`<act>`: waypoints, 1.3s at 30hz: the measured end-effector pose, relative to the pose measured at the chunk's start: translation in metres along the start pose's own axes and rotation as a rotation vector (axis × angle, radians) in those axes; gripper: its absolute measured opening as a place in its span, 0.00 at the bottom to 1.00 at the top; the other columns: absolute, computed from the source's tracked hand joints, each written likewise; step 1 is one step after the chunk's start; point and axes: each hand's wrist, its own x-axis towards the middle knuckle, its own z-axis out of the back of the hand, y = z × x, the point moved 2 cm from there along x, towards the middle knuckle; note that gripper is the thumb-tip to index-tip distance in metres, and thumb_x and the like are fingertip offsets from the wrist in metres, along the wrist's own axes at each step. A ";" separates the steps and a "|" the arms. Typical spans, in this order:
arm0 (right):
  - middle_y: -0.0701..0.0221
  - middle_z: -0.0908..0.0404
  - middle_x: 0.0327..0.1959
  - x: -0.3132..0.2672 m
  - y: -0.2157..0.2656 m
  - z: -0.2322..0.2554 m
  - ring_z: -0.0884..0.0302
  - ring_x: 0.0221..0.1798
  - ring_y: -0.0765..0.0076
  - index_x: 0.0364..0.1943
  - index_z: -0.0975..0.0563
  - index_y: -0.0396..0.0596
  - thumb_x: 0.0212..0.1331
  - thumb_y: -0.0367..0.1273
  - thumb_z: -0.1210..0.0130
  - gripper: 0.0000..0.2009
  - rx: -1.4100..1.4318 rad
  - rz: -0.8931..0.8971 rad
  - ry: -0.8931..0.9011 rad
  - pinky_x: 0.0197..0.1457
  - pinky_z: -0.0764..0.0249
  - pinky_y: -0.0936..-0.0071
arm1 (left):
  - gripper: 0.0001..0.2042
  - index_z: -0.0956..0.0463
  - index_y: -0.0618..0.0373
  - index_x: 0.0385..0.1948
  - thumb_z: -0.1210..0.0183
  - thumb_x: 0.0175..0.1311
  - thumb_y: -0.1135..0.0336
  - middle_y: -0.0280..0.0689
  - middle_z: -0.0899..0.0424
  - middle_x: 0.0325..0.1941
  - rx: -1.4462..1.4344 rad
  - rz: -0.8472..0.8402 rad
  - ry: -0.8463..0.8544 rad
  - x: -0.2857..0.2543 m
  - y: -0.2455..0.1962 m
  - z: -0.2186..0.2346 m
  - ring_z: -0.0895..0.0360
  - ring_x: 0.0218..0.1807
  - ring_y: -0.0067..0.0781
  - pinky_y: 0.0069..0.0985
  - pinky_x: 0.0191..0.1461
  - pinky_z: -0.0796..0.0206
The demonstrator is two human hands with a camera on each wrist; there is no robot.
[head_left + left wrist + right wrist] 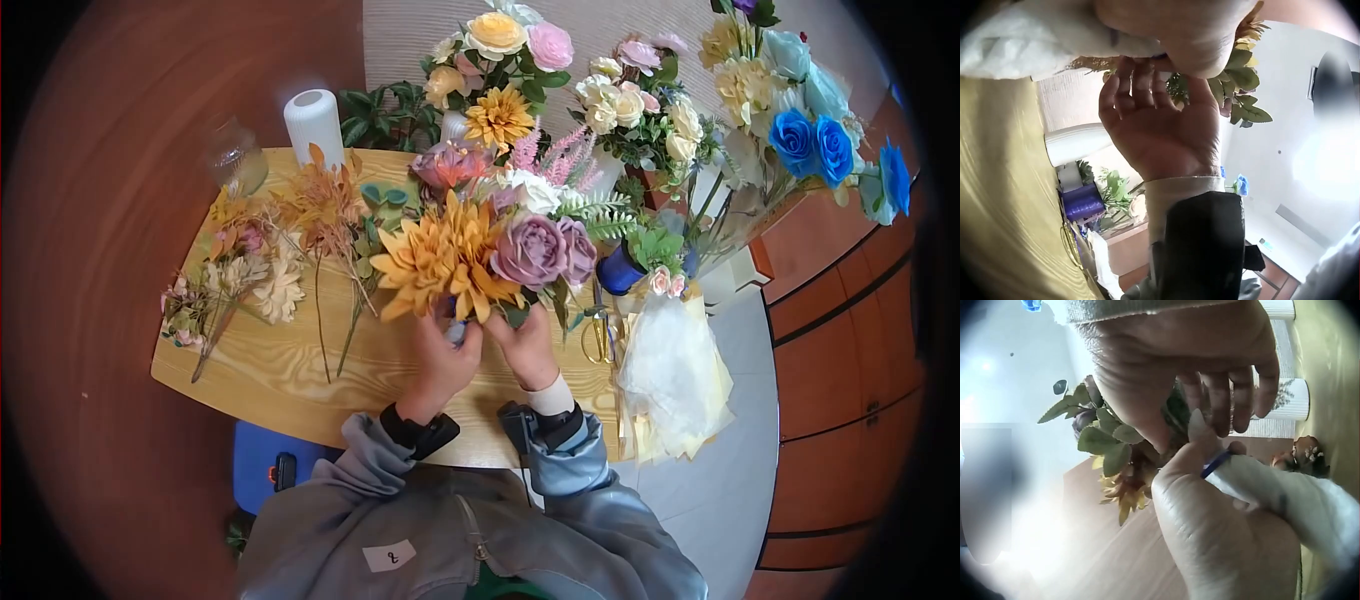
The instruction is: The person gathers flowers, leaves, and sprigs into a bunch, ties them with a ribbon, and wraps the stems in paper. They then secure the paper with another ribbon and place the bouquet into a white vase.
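Observation:
A bouquet of artificial flowers, with orange blooms (450,255) and mauve roses (530,250), is held over the wooden table. My left hand (445,365) grips its stem bundle just under the blooms; in the right wrist view, the left hand (1229,531) has its thumb along the white wrapping (1291,487), beside a thin blue band (1216,464). On the other side of the bouquet is my right hand (525,345). In the left wrist view the right hand (1160,134) shows its palm, fingers loosely bent by the bundle. Its thumb reaches the green leaves (1107,447).
Loose flower stems (230,275) and a white vase (313,125) occupy the table's left side. On the right lie gold-handled scissors (597,340), a blue ribbon roll (620,270) and wrapping sheets (670,370). Several vases of flowers stand behind, including blue roses (810,145).

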 end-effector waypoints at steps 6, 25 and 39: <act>0.61 0.27 0.43 -0.010 -0.042 0.000 0.31 0.48 0.58 0.45 0.30 0.42 0.43 0.28 0.42 0.20 0.016 0.104 -0.028 0.54 0.39 0.68 | 0.23 0.40 0.64 0.48 0.47 0.46 0.78 0.45 0.32 0.48 0.176 0.001 0.176 -0.014 0.021 0.011 0.33 0.50 0.40 0.32 0.55 0.44; 0.65 0.27 0.21 -0.021 0.052 -0.004 0.30 0.23 0.73 0.28 0.25 0.40 0.45 0.28 0.42 0.07 -0.099 0.186 0.081 0.27 0.35 0.80 | 0.15 0.37 0.59 0.49 0.62 0.63 0.67 0.42 0.33 0.52 -0.612 0.459 0.255 -0.045 0.138 0.002 0.37 0.54 0.36 0.29 0.56 0.45; 0.62 0.24 0.28 -0.014 0.039 -0.006 0.25 0.30 0.59 0.31 0.26 0.39 0.40 0.23 0.44 0.10 -0.155 0.295 -0.240 0.33 0.31 0.72 | 0.15 0.36 0.65 0.44 0.55 0.56 0.69 0.50 0.27 0.37 0.269 -0.030 0.141 0.000 0.013 0.017 0.30 0.38 0.50 0.33 0.40 0.39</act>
